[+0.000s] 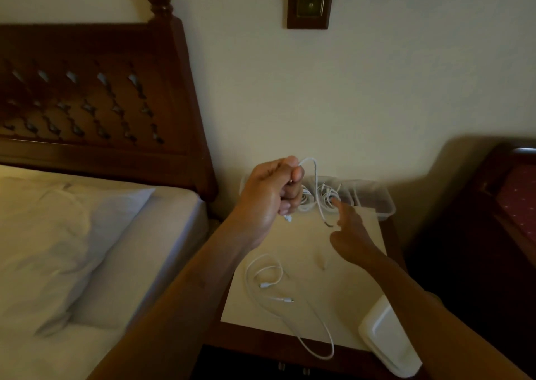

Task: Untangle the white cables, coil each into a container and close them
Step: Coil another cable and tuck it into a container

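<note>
Left hand (pixel 269 196): fingers closed into a fist round a thin white cable (pixel 315 173), raised above the surface (pixel 348 292). The cable arches out of the fist in a smooth loop and hangs down to a darker connector end just beside the right hand (pixel 352 234).

Right hand: index finger straight, tip at the coiled cables (pixel 327 196). The other fingers are blurred, and it cannot be told whether they hold anything.

The coiled cables lie in a clear, shallow, rectangular plastic container (pixel 380 205) at the back edge of the surface, against the wall.

A second white cable (pixel 269 281) lies loose on the surface near the front, in open curves, with one long loop past the front edge.

White plastic lids (pixel 388 339), rounded at the corners, sit stacked at the front right corner.

The surface is flat and cream-coloured, on dark wood. To the left is a bed with a soft white pillow (pixel 72 234) and a carved dark wooden headboard (pixel 101 89).
</note>
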